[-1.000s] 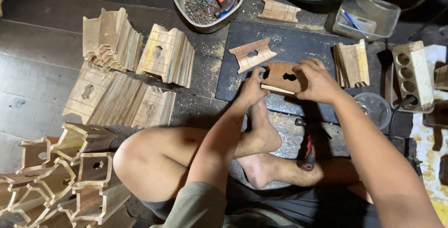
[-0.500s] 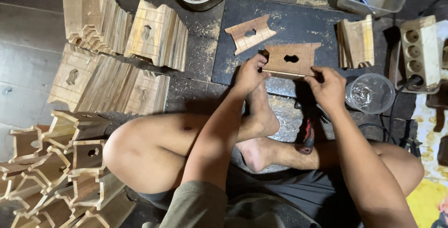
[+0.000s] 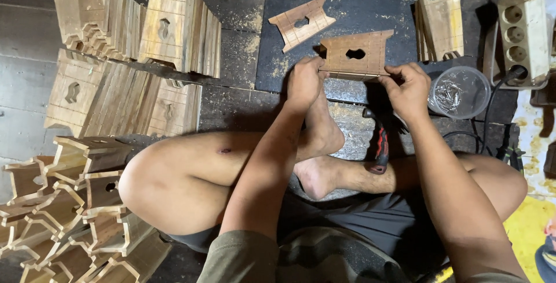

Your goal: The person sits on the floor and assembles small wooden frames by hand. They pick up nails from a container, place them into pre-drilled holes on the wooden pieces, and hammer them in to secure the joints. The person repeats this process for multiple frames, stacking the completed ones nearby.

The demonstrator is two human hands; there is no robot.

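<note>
I sit cross-legged on a dark floor. Both hands hold one cut wooden panel (image 3: 354,55) with a keyhole-shaped hole, standing on edge over a dark mat (image 3: 359,11). My left hand (image 3: 304,82) grips its lower left corner, my right hand (image 3: 407,89) its lower right edge. A second, similar panel (image 3: 301,23) lies flat on the mat just beyond.
Stacks of cut panels (image 3: 136,57) lean at the left; assembled wooden pieces (image 3: 75,202) pile at the lower left. A clear tub of nails (image 3: 458,92) sits right of my hand. A red-handled tool (image 3: 380,147) lies by my feet. More panels (image 3: 441,25) and a holed block (image 3: 523,28) stand at right.
The panel has been tipped from lying flat in my hands to standing on its edge, and my hands shifted down to its lower corners. The camera has moved closer.
</note>
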